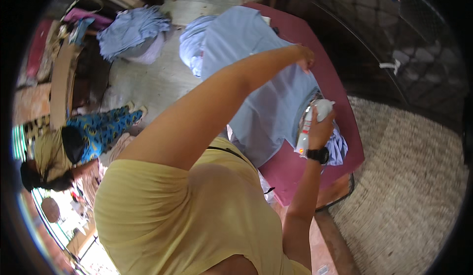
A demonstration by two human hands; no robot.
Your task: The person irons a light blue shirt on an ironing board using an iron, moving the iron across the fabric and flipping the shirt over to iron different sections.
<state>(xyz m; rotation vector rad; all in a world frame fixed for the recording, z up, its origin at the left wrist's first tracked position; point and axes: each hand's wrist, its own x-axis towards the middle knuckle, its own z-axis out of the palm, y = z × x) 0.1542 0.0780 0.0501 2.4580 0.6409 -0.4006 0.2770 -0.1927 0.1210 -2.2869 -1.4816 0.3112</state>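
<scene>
A light blue garment (268, 105) is spread over a maroon-covered table (345, 127). My right hand (321, 127) is closed around a white and grey clothes iron (305, 129) with red marks, at the near right edge of the garment. Reaching across the garment, my left arm ends with my left hand (305, 58) at its far right edge. The fingers there bend downward; whether they pinch the fabric is too small to make out. A bunched pale striped cloth (337, 147) lies beside the iron, partly behind my right wrist.
More blue cloth (192, 41) hangs at the table's left side. A heap of blue garments (133, 31) sits at the far left. Someone in patterned blue trousers (101, 129) is at the left. A shaggy beige rug (404, 186) borders the table on the right.
</scene>
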